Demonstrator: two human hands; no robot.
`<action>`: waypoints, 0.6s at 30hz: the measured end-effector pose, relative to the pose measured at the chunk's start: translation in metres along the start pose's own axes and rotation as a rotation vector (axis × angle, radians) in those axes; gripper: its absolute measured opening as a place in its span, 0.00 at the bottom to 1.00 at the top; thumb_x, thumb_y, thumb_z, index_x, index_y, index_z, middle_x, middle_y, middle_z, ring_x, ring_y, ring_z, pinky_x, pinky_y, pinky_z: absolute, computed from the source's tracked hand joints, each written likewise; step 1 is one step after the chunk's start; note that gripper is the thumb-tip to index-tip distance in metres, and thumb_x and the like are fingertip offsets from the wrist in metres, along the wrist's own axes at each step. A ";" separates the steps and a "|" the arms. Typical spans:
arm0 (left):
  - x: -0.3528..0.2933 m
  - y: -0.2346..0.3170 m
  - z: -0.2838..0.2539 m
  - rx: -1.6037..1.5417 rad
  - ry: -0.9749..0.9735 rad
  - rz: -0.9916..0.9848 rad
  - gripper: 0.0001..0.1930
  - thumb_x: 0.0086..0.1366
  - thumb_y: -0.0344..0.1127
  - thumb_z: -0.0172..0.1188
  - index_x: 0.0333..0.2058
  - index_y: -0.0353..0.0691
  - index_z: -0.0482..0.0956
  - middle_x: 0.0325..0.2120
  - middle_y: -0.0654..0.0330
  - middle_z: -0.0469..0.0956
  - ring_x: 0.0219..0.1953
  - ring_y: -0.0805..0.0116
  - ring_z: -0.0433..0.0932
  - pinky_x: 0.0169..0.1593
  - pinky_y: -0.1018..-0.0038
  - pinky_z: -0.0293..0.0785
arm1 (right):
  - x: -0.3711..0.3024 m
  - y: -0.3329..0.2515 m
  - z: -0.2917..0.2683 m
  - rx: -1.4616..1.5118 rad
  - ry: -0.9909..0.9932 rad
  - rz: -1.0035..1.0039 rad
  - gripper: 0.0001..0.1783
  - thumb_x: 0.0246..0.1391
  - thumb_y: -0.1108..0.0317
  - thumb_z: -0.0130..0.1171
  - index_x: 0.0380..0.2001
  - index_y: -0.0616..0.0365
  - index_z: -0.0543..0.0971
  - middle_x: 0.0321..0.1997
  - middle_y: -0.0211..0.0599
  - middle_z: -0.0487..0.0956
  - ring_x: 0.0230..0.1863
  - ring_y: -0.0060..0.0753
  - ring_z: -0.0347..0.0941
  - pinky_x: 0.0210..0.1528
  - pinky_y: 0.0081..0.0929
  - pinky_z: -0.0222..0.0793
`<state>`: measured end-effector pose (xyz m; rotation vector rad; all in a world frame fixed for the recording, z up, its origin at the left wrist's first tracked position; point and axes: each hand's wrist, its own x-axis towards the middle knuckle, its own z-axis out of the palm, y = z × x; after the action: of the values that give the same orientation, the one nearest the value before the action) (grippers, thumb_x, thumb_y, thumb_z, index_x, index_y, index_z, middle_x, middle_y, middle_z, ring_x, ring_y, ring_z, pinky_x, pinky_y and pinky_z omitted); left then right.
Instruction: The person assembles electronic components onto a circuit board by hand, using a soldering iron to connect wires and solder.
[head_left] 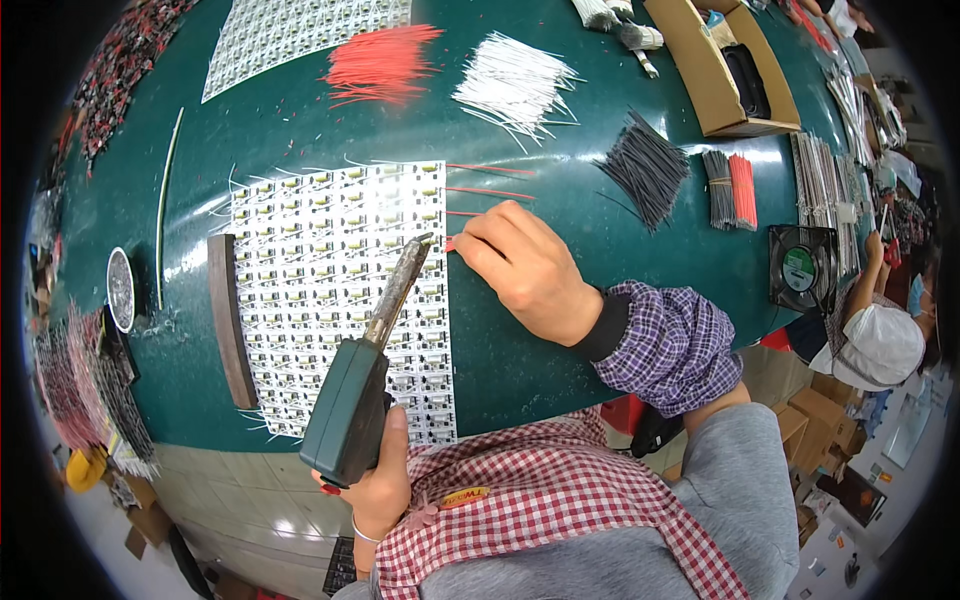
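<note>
A dark green soldering gun [345,410] is gripped in my left hand [385,475], low in the middle. Its metal tip slants up and right to the right edge of a white circuit board panel [340,300]. Just beside that tip, my right hand [525,270] pinches a short red wire [451,243] against the panel's edge. Above my right hand, several red wires [490,193] stick out to the right from the panel. White wires trail from its far and left sides. A dark bar [230,320] rests along the panel's left edge.
Piles of red wires [385,65], white wires [515,85] and black wires [648,172] lie farther back. At the right are a cardboard box [700,70] and a black fan [802,268]. A metal cup [121,290] stands left. A co-worker [875,330] sits far right.
</note>
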<state>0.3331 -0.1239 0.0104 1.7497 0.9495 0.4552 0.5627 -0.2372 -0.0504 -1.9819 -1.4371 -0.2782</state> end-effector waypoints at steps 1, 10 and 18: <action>-0.001 -0.001 -0.001 0.000 0.004 -0.002 0.20 0.56 0.19 0.64 0.49 0.28 0.76 0.36 0.54 0.79 0.23 0.76 0.73 0.24 0.80 0.68 | 0.001 -0.002 -0.002 0.003 -0.001 -0.003 0.12 0.42 0.75 0.59 0.34 0.65 0.78 0.34 0.36 0.73 0.37 0.35 0.70 0.38 0.28 0.71; -0.008 0.006 -0.003 0.036 -0.032 -0.100 0.21 0.57 0.20 0.66 0.50 0.27 0.75 0.43 0.51 0.80 0.39 0.68 0.80 0.43 0.73 0.77 | -0.010 -0.014 -0.004 0.064 0.005 -0.001 0.13 0.41 0.77 0.61 0.35 0.67 0.78 0.34 0.37 0.75 0.36 0.36 0.71 0.37 0.29 0.71; -0.002 0.008 0.004 0.050 -0.030 0.020 0.08 0.56 0.25 0.67 0.34 0.29 0.81 0.26 0.56 0.78 0.24 0.70 0.75 0.28 0.76 0.70 | -0.010 -0.014 -0.003 0.050 -0.025 -0.006 0.13 0.41 0.77 0.61 0.35 0.68 0.79 0.34 0.38 0.75 0.36 0.35 0.71 0.37 0.29 0.72</action>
<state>0.3379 -0.1291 0.0162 1.8081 0.9302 0.4200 0.5470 -0.2442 -0.0483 -1.9475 -1.4525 -0.2187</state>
